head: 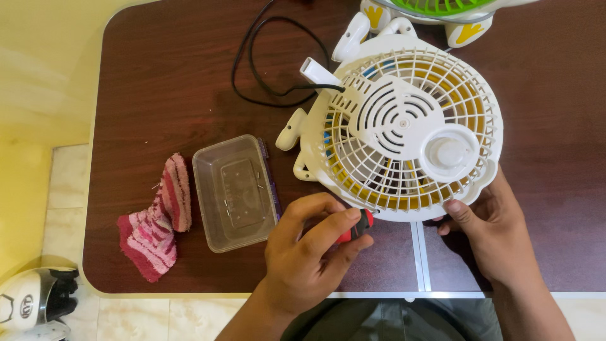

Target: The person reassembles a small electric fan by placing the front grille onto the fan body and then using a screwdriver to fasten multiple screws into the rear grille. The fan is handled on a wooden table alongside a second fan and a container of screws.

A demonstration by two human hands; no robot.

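- White plastic fan (404, 126) lies grille-up on your counter (164, 76); yellow blades show through
- your left hand (303, 252) fingers pinch a red-handled screwdriver (355, 228) at its rim; your right hand (492, 227) fingers grip its edge

We are seeing a pink striped sock (154, 227) lying beside a clear plastic container (235, 192) on the brown table (158, 95), a helmet (35, 303) sitting below.

Bare left hand (303, 252), bare right hand (489, 230), no sleeves
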